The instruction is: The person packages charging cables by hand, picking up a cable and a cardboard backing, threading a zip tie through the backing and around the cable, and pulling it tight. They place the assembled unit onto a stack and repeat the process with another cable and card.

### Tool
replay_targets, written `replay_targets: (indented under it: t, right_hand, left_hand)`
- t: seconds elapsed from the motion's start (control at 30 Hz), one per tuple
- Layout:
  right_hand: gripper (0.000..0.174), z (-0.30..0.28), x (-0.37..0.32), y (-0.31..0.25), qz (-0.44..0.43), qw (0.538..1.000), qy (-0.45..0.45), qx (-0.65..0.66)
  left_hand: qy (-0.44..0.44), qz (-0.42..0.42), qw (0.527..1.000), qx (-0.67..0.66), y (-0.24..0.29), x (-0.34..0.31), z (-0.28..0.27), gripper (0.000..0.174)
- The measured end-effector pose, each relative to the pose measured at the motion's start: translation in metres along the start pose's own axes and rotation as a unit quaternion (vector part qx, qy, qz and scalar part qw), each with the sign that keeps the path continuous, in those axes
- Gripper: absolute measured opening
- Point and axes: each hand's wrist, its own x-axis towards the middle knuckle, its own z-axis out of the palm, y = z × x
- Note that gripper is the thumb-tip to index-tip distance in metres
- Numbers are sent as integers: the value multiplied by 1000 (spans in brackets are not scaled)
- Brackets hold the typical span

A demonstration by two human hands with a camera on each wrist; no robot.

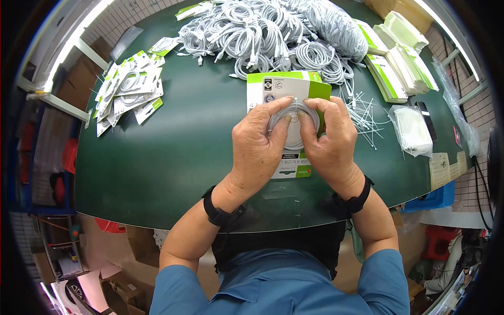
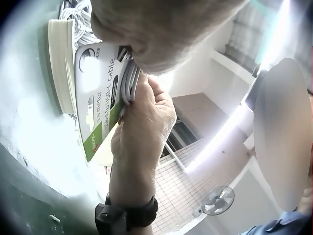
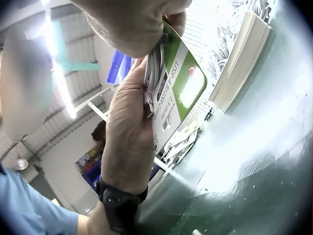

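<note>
L hand [image 1: 258, 143] + R hand [image 1: 332, 137] both gripping coiled lt-gray cable [image 2: 130, 81] against USB-A to USB-C pkg card [image 1: 299, 161], approx. ctr above front half of green surface [image 1: 173, 152]. Blk wrist straps [image 1: 214, 209] on both. Lg. pile of coiled cables [image 1: 241, 31] at far side; carded cables [image 1: 128, 84] off to L; loose zip ties [image 1: 367, 118], plastic bag [image 1: 412, 130] & card stacks [image 1: 401, 68] to R.

A green counter [image 1: 157, 157] carries heaped cable coils [image 1: 247, 34]. Carded cables [image 1: 128, 84] lie left; card stacks [image 1: 403, 65] and loose ties [image 1: 363, 118], right.
</note>
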Motion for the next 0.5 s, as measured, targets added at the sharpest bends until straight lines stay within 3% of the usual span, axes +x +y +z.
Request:
replay_targets:
  t: [0.17, 0.33, 0.43, 0.5]
  right_hand:
    - [25, -1, -2, -1, -13, 1000, -9, -12]
    - [21, -2, -1, 0, 1, 1000, -10, 5]
    - [25, -6, -3, 5, 92, 991, -69, 68]
    - [34, -2, -7, 2, 178, 957, -51, 225]
  left_hand:
    - [23, 22, 998, 54, 10, -5, 1, 27]
    - [23, 14, 999, 28, 8, -5, 2, 26]
    - [43, 30, 999, -8, -2, -3, 6, 24]
    - [55, 42, 997, -22, -6, 0, 5, 23]
